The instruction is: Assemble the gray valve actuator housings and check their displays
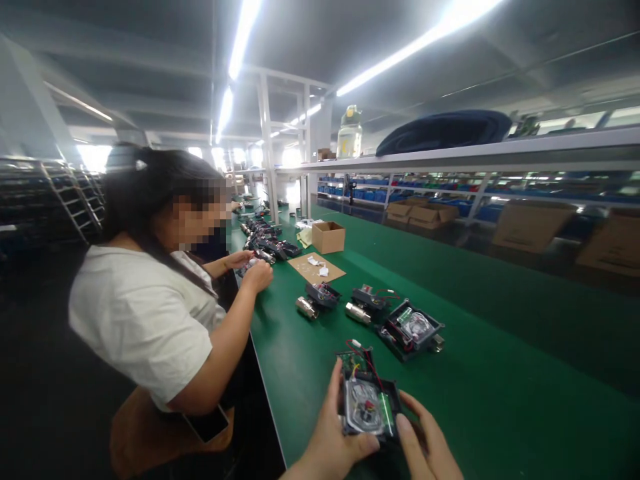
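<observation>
Between my two hands is an open dark electronic meter unit (369,403), with a clear round-cornered cover, a green strip and a circuit board at its far end. Red wires and a white plug stick up from it. My left hand (333,427) grips its left side, thumb across the near edge. Around the right side curl the fingers of my right hand (425,433). Just beyond lies a similar open unit (413,328) on the green table. Two more units with metal pipe fittings, one (367,303) and another (317,300), sit farther left.
A co-worker (150,300) sits at the left, both hands on a small part. Ahead are a cardboard sheet (300,267) with small white pieces, a cardboard box (329,237) and a row of units (263,233). A shelf (500,155) with a bottle (350,133) runs above the table (500,373).
</observation>
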Demonstrator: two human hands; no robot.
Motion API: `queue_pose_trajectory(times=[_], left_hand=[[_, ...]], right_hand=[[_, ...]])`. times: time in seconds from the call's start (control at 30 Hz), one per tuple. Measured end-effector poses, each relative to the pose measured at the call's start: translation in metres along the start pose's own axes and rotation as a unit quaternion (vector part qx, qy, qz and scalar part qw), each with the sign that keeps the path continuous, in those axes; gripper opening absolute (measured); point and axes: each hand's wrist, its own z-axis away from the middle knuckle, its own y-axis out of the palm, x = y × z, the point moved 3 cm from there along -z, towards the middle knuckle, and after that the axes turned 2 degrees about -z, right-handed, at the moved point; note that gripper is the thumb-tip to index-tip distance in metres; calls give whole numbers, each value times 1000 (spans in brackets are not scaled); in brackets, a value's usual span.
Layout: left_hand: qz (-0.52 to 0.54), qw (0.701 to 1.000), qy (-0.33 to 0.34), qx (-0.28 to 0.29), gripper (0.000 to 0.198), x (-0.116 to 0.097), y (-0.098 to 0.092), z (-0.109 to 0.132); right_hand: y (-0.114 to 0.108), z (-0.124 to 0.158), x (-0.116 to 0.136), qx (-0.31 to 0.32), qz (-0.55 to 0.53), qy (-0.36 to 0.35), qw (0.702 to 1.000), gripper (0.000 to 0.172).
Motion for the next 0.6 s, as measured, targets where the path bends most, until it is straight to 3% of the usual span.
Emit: queue_pose_trajectory(times=[0.13, 0.3, 0.47, 0.6], left_hand=[[-60, 998, 16, -15, 127, 5, -7, -1], [-95, 995, -6, -24, 127, -2, -7, 5], [-120, 993, -16, -9, 122, -14, -5, 7], [-138, 990, -6, -31, 116, -7, -11, 6]], right_hand=[[22, 2, -11, -4, -38, 44, 998, 53], [34, 25, -1, -92, -66, 45, 993, 54], [32, 38, 7, -72, -50, 12, 996, 54], [31, 38, 2, -59, -64, -8, 996, 50]])
